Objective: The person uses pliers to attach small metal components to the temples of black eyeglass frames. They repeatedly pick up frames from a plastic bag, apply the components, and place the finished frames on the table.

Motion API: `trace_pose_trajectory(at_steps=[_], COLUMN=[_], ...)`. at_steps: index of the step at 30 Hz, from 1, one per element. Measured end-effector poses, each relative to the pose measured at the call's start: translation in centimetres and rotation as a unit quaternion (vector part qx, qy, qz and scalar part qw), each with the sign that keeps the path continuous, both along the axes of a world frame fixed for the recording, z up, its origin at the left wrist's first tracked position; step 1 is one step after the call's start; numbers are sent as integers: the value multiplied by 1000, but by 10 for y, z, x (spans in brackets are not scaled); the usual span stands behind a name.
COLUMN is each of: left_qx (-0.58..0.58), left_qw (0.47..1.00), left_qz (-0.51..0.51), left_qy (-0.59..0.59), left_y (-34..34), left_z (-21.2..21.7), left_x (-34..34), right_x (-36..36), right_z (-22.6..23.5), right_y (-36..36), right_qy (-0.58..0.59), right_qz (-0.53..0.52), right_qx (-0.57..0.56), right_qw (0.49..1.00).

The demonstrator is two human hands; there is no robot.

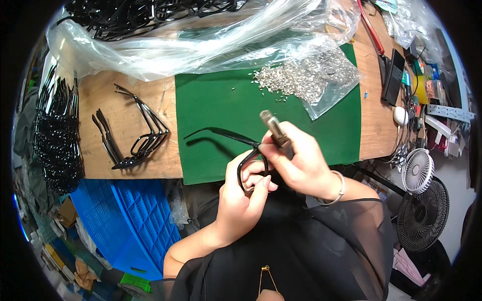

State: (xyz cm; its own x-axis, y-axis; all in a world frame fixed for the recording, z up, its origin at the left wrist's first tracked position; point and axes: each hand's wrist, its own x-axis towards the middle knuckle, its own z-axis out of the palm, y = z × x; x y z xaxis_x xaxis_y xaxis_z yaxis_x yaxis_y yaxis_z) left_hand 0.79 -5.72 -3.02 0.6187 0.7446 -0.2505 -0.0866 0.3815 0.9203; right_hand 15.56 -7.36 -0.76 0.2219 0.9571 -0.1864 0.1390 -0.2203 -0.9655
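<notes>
Above the near edge of a green mat (211,165), my left hand (240,198) is closed around the front of a black eyeglass frame (232,134). One temple arm of the frame sticks out to the left over the mat. My right hand (301,163) grips a short metal tool (271,123) with a brownish body, its blunt end pointing up and away. The right fingertips touch the frame's corner, near the hinge. The tool's lower end is hidden by the fingers. Beyond my hands lies a pile of tiny silvery metal pieces (281,83), partly under a clear plastic bag (321,103).
Several black eyeglass frames (149,143) rest at left, beside a tall bundle of more frames (56,150). Plastic sheeting (150,55) covers the far side. A blue crate (120,226) stands below. At right are a black phone-like device (394,78) and fans (417,170).
</notes>
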Motion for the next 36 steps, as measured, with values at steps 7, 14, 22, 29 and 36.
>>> trace_pose_trajectory(at_steps=[7,14,22,29,36], left_qx=[24,-56,-112,-113,-89], left_qw=[1000,997,992,993,991], left_qz=[-13,-24,-9,-42,-95], left_qy=[16,-40,-54,-3,13], left_y=[-2,7,6,9,7], left_z=[3,16,39,52,54], left_x=[3,-4,-18,-36,-47], right_x=[-4,-1,4,28,27], right_z=[-15,3,14,16,15], right_y=[-3,2,-1,-3,-1], right_qy=[184,298,294,-88,-136], right_qz=[-27,6,68,275,367], right_qx=[-40,-99,-9,-41,53], right_qw=[982,949,953,957,919])
